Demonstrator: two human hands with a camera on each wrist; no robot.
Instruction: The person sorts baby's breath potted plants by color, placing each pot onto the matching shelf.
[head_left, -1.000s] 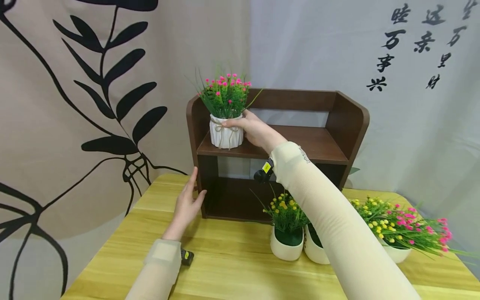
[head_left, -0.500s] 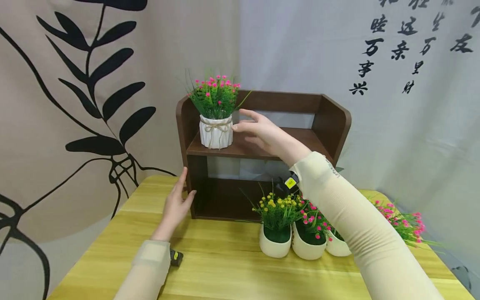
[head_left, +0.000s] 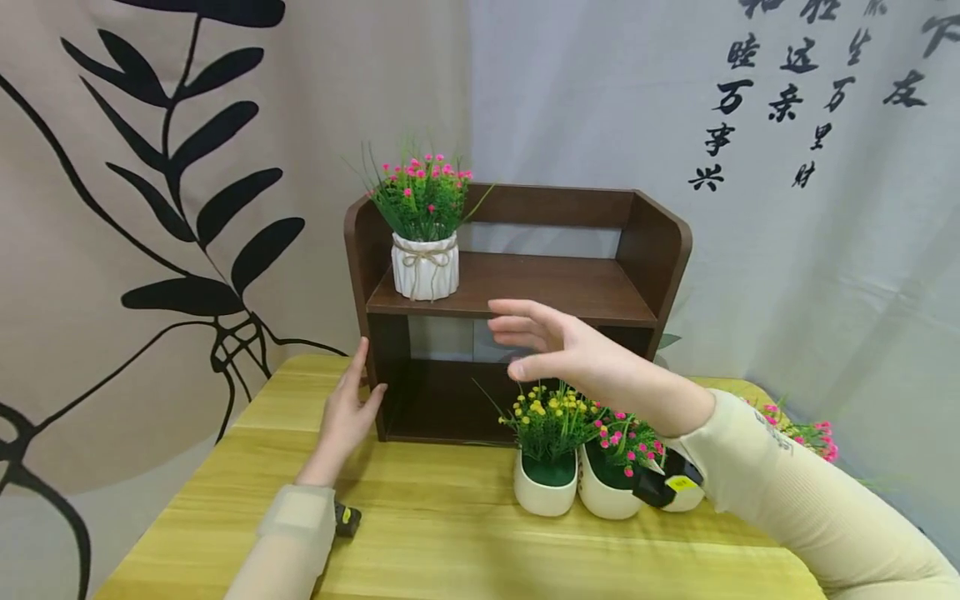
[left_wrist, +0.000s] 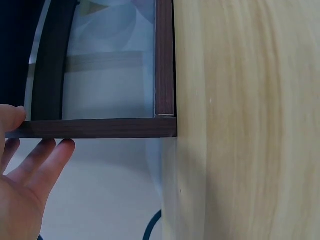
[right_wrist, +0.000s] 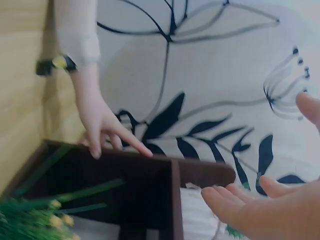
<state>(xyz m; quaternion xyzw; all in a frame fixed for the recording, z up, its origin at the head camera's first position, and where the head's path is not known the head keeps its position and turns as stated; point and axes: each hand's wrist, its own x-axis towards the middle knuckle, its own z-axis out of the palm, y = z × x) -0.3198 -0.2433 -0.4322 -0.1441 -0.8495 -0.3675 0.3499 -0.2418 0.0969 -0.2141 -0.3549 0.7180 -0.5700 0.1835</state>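
A dark brown two-tier shelf (head_left: 555, 279) stands on the table. My left hand (head_left: 345, 421) holds its left side panel, thumb at the front edge and fingers along the outer face. In the left wrist view the panel (left_wrist: 95, 128) lies between thumb and fingers (left_wrist: 55, 162). On the upper tier, at the left, sits a white ribbed pot (head_left: 425, 268) with a twine bow and pink artificial flowers (head_left: 423, 196). My right hand (head_left: 573, 350) hangs in front of the shelf, fingers extended and apart from the pot, with nothing in it.
Several white pots stand in a row before the shelf's right half: one with yellow flowers (head_left: 551, 417), one with pink flowers (head_left: 618, 442), others partly behind the right arm. A wooden table (head_left: 420, 533) bears everything; a printed curtain (head_left: 570, 92) hangs behind.
My right hand has let go of the white ribbed pot on the upper tier and moved down and right. The left hand has stayed at the shelf's side. The head view has shifted slightly.
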